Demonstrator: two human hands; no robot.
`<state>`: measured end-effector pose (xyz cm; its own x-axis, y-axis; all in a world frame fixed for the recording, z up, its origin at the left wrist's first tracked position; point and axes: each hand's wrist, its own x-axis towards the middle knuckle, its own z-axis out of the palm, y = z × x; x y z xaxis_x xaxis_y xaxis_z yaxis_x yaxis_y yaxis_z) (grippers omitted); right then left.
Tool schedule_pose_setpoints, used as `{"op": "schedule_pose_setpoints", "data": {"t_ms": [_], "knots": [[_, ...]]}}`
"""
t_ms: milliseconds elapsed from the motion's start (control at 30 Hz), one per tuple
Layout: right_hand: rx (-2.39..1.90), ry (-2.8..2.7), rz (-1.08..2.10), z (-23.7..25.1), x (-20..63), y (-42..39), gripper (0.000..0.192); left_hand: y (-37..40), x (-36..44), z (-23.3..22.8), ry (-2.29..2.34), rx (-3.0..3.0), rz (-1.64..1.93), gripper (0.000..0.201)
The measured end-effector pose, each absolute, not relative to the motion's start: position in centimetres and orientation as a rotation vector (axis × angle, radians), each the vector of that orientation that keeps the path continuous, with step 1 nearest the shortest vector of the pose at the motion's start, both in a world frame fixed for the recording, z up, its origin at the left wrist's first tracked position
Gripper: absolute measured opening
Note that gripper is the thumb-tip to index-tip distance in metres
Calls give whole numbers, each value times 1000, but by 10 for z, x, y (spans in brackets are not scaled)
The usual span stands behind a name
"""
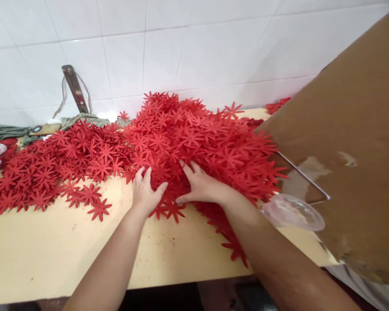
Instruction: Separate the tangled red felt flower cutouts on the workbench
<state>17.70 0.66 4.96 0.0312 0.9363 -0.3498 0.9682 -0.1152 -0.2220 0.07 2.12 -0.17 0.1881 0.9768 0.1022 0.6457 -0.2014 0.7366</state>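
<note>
- Red cut-out flowers [194, 138] lie under both sets of fingers at the centre of the frame; the fingers are spread and nearly flat, pressing on the front edge of the heap rather than closed round any one piece.
- Left hand [145, 190] sits just left of centre, palm down, thumb angled out to the right, fingertips resting on the flowers where the heap meets the bare table. It looks placed there to gather or steady the loose edge; whether anything is pinched beneath the palm cannot be told.
- Right hand [201, 185] lies just beside it, fingers splayed and pushed slightly into the deeper part of the pile, thumb low at the near side. It grips nothing that shows.
- Both forearms come in from the bottom of the frame, the right one crossing over flowers that trail toward the table's front edge.
- Heaped highest in the middle, the flowers thin out to a single layer toward the left of the frame, with a few strays apart on the pale wooden table [52, 250].
- At right a clear plastic lid [293, 211] rests near the right forearm, against a large brown cardboard sheet [353, 142] leaning in from the upper right.
- At upper left a brown strap [74, 86] leans on the white tiled wall [181, 43] above greenish cloth [6, 131].
</note>
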Motion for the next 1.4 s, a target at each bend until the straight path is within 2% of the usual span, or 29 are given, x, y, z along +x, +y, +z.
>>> {"op": "schedule_pose_setpoints", "data": {"t_ms": [100,300,400,600,900,1067,1167,1267,1333,1400], "knots": [[2169,2108,-504,44,146,10,114,24,-1,-4,1438,1890,851,74],[2245,2183,-183,41,128,28,55,26,0,-12,1299,1848,970,67],[2273,2184,-106,36,134,47,42,23,1,-14,1258,1833,1126,58],[2347,2176,-153,37,147,104,37,18,0,-12,1344,1934,1334,45],[2486,2279,-64,71,124,192,35,19,4,-16,1417,1805,1232,39],[2566,2281,45,71,113,226,41,16,4,-9,1428,1746,1097,39],[2534,2217,-47,55,111,238,45,16,4,-8,1446,1718,1076,40],[2440,2179,-158,48,109,240,57,17,5,-9,1451,1718,1070,38],[2334,2164,-262,56,109,235,63,17,5,-11,1446,1729,1084,37],[2205,2130,-400,73,110,226,60,17,6,-12,1445,1743,1110,35]]}}
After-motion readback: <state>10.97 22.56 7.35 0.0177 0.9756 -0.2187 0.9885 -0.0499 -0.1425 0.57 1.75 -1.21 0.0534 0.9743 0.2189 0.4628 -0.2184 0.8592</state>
